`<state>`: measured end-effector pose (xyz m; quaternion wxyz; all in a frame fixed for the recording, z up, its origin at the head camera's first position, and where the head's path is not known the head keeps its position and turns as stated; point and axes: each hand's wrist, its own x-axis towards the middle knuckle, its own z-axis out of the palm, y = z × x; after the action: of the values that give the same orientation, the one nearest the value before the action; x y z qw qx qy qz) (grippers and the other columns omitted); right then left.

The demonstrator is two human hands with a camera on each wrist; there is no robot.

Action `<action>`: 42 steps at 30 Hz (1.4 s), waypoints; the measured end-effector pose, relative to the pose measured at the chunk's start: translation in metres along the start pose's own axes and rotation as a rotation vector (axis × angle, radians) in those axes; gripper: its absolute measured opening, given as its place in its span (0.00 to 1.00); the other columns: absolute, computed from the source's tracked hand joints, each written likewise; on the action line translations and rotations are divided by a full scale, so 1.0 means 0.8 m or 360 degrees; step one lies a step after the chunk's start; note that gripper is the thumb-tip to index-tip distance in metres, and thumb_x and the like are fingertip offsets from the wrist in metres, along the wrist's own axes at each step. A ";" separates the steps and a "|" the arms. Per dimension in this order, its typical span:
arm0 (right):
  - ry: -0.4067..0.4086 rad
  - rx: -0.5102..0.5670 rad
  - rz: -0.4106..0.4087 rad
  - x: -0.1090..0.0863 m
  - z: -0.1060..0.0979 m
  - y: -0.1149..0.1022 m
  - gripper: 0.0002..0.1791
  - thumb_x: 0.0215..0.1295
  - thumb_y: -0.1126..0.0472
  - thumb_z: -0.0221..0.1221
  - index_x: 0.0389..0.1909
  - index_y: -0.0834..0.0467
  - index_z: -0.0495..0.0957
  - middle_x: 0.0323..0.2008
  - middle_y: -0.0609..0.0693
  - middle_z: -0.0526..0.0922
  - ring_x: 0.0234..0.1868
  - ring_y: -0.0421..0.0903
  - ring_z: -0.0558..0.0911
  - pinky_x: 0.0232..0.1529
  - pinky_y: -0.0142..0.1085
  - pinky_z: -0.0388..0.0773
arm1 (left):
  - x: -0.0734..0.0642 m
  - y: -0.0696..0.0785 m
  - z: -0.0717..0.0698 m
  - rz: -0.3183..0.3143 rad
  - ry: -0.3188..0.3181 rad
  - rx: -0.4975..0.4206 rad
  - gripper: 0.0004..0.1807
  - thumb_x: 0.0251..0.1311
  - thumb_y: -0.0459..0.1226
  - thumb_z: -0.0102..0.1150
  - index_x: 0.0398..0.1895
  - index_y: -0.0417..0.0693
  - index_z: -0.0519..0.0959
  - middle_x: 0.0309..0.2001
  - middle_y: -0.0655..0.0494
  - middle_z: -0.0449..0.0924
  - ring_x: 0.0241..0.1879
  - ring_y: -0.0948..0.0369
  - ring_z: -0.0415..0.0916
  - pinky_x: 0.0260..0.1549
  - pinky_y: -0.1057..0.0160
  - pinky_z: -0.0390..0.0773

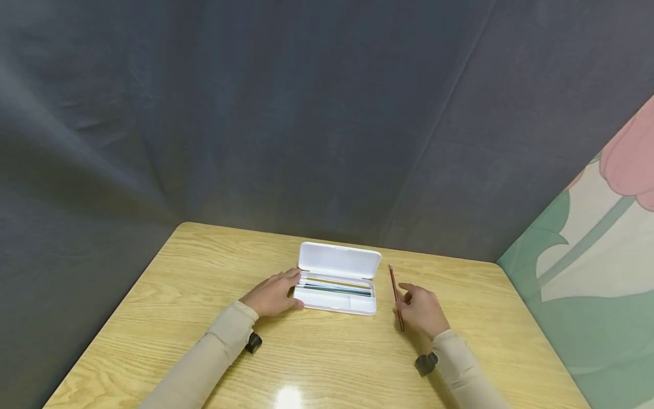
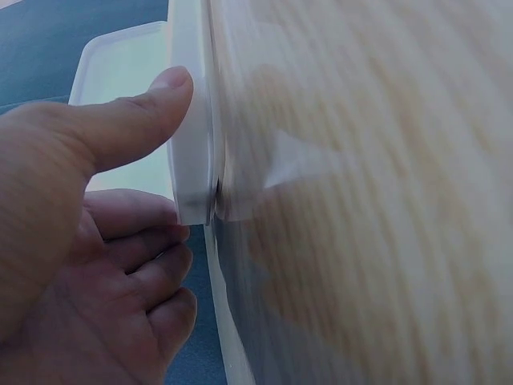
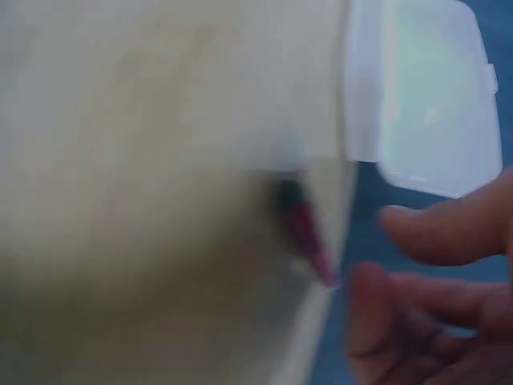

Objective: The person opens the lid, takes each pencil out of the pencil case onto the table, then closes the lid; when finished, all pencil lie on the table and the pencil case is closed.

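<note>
A white pencil case (image 1: 323, 299) lies on the table with its lid (image 1: 339, 260) raised at the back. Several pencils lie lengthwise inside, among them a yellow pencil (image 1: 339, 283). My left hand (image 1: 274, 293) holds the case's left end, thumb on the front wall (image 2: 191, 160) and fingers at the end. To the right of the case, a red pencil (image 1: 394, 284) with a pale end lies on the table, pointing away from me. My right hand (image 1: 421, 309) is right beside it. The right wrist view shows thumb and fingers parted, the pencil beyond them.
The light wooden table (image 1: 327, 358) ends at a dark cloth wall (image 1: 306, 113) close behind the lid. A curtain with a tulip pattern (image 1: 613, 272) borders the right side. Both wrists wear small black devices.
</note>
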<state>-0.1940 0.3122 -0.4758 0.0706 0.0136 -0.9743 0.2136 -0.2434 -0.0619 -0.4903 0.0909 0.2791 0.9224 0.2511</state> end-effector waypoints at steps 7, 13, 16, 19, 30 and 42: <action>0.0192 0.0197 -0.0587 0.032 -0.001 -0.049 0.14 0.59 0.70 0.69 0.46 0.59 0.88 0.39 0.51 0.91 0.37 0.45 0.89 0.38 0.40 0.89 | 0.001 -0.002 0.001 -0.0024 0.0013 0.0010 0.47 0.63 0.55 0.65 0.78 0.43 0.59 0.81 0.49 0.55 0.78 0.45 0.58 0.77 0.47 0.63; -0.0037 0.0116 -0.0738 0.056 0.036 -0.068 0.13 0.60 0.70 0.69 0.45 0.55 0.89 0.40 0.48 0.91 0.40 0.43 0.89 0.42 0.38 0.88 | 0.002 0.002 0.003 -0.0016 -0.0004 0.0007 0.47 0.63 0.55 0.65 0.78 0.41 0.59 0.80 0.47 0.55 0.78 0.45 0.57 0.78 0.48 0.62; -0.0116 0.0056 -0.0750 0.063 0.052 -0.067 0.13 0.59 0.70 0.69 0.43 0.55 0.89 0.39 0.47 0.91 0.41 0.42 0.88 0.43 0.38 0.88 | 0.001 0.004 0.005 -0.0017 0.0000 -0.0003 0.47 0.63 0.54 0.65 0.78 0.41 0.59 0.80 0.47 0.56 0.78 0.45 0.57 0.77 0.48 0.63; -0.0165 0.0006 -0.0758 0.066 0.063 -0.065 0.13 0.58 0.72 0.69 0.42 0.55 0.89 0.39 0.47 0.91 0.41 0.42 0.87 0.44 0.38 0.87 | 0.000 0.004 0.006 -0.0014 0.0009 -0.0006 0.47 0.62 0.54 0.65 0.78 0.40 0.60 0.80 0.47 0.56 0.78 0.44 0.58 0.77 0.47 0.63; -0.0206 -0.0156 -0.0899 0.071 0.061 -0.075 0.15 0.58 0.74 0.66 0.43 0.55 0.89 0.40 0.48 0.92 0.40 0.45 0.89 0.42 0.40 0.88 | -0.001 0.003 0.003 -0.0050 0.0022 -0.0010 0.47 0.62 0.56 0.65 0.78 0.42 0.61 0.80 0.48 0.57 0.78 0.45 0.58 0.77 0.46 0.64; -0.0136 -0.0132 -0.0831 0.069 0.057 -0.077 0.15 0.59 0.74 0.65 0.40 0.53 0.91 0.35 0.45 0.91 0.35 0.40 0.86 0.38 0.34 0.86 | 0.000 0.006 0.002 -0.0028 0.0025 0.0015 0.46 0.63 0.55 0.65 0.78 0.42 0.61 0.80 0.49 0.57 0.78 0.45 0.59 0.77 0.47 0.64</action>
<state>-0.2515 0.2378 -0.4835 0.0827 0.2706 -0.9478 0.1472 -0.2403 -0.0578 -0.4893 0.0846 0.2693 0.9267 0.2480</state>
